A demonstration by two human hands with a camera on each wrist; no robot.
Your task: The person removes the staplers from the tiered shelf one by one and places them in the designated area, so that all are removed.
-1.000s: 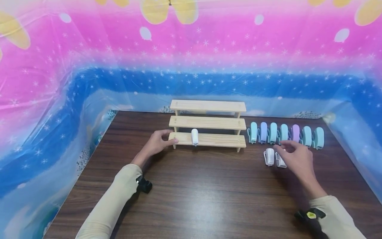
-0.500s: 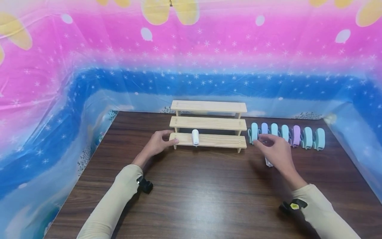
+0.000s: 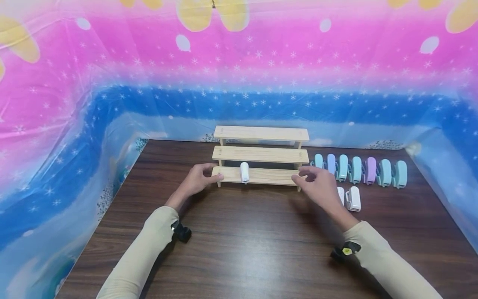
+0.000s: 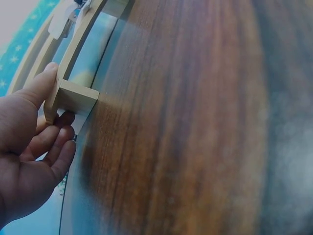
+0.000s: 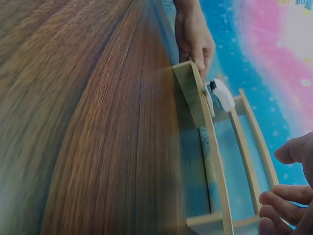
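Note:
A three-step wooden display stand (image 3: 260,154) stands on the table, its lowest shelf towards me. My left hand (image 3: 198,179) grips the left end of that shelf; in the left wrist view the thumb (image 4: 43,84) lies on top and the fingers curl beneath. One white stapler (image 3: 244,172) sits on the lowest shelf, left of its middle. At the shelf's right end is my right hand (image 3: 320,187), holding nothing. Its thumb (image 5: 292,149) and fingers are apart in the right wrist view. Whether it touches the wood, I cannot tell.
To the right of the stand, a row of mint and purple staplers (image 3: 369,169) runs along the brown table (image 3: 239,245). Two white staplers (image 3: 354,198) stand in front of the row, one partly hidden by my right hand. A patterned cloth (image 3: 261,104) hangs behind.
My right hand has moved left, from the white staplers on the table to the right end of the lowest shelf. My left hand stays at the stand, and the stapler on the shelf has not moved.

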